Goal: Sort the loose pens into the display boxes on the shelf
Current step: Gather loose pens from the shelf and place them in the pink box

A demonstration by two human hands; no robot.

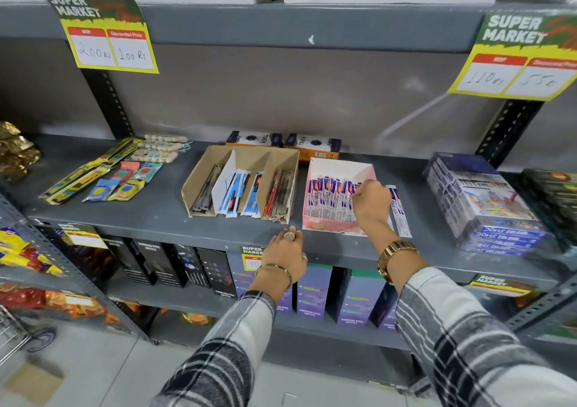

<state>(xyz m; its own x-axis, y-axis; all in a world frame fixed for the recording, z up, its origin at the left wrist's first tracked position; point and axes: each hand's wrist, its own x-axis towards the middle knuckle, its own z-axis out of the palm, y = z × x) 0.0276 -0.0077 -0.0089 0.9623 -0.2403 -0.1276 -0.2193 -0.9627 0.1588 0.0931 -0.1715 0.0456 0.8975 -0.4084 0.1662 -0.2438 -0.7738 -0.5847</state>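
Note:
A pink display box [337, 169] lies on the grey shelf [156, 216], filled with packaged blue-and-white pens [327, 197]. My right hand [370, 202] reaches into its right side, fingers pinched on one packaged pen in the row. Loose packaged pens [398, 211] lie on the shelf just right of the pink box. To the left stands a brown cardboard display box [199, 172] with three compartments holding dark, blue and red pens. My left hand [285, 255] rests on the shelf's front edge, holding nothing.
Two orange boxes [284, 143] stand behind the display boxes. Toothbrush packs and small packets [106, 175] lie at the left, stacked blue colour boxes [487, 207] at the right. Price signs hang from the shelf above. Boxed bottles fill the lower shelf.

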